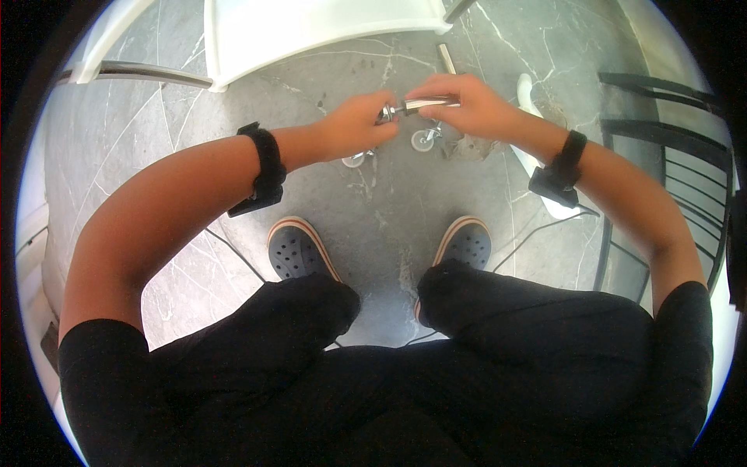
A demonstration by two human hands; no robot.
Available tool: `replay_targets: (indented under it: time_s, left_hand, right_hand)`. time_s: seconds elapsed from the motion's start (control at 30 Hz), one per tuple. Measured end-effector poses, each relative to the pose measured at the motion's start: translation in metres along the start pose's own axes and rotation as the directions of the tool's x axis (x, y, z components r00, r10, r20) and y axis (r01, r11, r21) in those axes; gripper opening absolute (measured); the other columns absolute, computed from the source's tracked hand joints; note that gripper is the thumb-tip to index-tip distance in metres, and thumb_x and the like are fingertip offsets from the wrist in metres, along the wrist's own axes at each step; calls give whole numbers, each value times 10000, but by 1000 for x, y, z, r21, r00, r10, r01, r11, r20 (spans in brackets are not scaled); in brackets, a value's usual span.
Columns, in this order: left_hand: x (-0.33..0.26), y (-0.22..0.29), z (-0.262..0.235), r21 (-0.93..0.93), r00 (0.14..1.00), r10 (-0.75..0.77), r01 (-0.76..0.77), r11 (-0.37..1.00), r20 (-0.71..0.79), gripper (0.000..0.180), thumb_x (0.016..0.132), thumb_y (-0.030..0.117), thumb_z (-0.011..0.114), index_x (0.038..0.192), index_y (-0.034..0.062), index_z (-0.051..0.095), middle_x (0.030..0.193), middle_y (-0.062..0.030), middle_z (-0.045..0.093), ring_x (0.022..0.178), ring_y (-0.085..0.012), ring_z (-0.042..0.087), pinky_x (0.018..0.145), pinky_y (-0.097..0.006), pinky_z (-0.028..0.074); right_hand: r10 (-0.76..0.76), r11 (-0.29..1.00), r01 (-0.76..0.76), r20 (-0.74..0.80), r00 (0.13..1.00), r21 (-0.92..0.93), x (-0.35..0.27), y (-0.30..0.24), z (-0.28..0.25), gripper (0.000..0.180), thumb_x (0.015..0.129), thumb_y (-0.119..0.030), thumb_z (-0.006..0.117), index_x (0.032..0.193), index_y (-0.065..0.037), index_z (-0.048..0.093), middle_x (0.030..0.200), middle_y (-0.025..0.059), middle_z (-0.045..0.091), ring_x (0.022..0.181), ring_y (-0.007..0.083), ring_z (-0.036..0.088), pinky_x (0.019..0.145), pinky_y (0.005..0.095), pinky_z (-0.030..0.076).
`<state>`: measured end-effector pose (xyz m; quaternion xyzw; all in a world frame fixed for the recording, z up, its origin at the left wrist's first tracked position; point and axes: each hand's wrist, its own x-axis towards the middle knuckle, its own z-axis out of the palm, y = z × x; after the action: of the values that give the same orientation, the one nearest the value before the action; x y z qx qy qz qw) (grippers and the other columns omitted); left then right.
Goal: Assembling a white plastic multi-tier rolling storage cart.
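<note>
My left hand [359, 124] is closed around what looks like a caster [387, 114], mostly hidden by the fingers; its shiny metal fitting points to the right. My right hand [468, 109] grips a chrome tube [429, 103], its end facing that fitting. The two pieces meet or nearly meet; I cannot tell whether one sits inside the other. Just below the hands, a caster with a pale wheel [422, 140] rests on the floor. A second caster [355, 161] lies partly behind my left hand.
White plastic panels on metal tubing [327, 31] stand at the far side. Another short chrome tube [445, 58] lies beyond my right hand. To the right are a white curved piece [526, 93] and a black slatted rack [665, 132]. Thin dark cables [237, 253] cross the marbled grey floor.
</note>
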<state>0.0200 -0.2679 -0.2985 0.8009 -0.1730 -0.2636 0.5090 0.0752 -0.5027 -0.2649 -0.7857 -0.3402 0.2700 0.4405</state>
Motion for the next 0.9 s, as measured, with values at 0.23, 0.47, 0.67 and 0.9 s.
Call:
replay_targets:
  time_s: [0.23,0.47,0.67,0.9]
  left_hand:
    - [7,4,-7,137,991,132,-129,982,-12,190,898,169,582,1023,31,544,761,-117,588,648,-152,527,585,-330,414]
    - [12,2,-10,75,982,164,-158,985,-89,184,947,220,574,972,40,544,702,-60,528,628,-140,478,572,-327,392]
    - [14,3,-21,65,995,12,-5,998,-94,274,909,261,575,1061,34,577,782,-171,607,689,-285,574,637,-404,437]
    - [14,7,-22,258,992,88,-61,964,-96,266,913,260,559,1015,14,559,788,-190,630,719,-346,607,660,-434,460]
  right_hand:
    - [435,826,-468,175,883,313,8,-13,-12,329,963,-326,593,1183,-89,655,768,-4,632,696,56,528,574,210,404]
    - [501,721,-499,136,855,481,12,-11,-11,316,959,-352,592,1130,-88,619,952,11,640,777,87,589,686,192,454]
    - [243,891,-221,-6,970,397,12,12,-30,298,916,-237,679,1138,-49,613,1041,70,652,859,131,640,818,244,508]
    - [518,754,-545,176,837,367,15,-6,-36,332,957,-302,620,1157,-39,602,907,49,679,826,144,655,770,256,509]
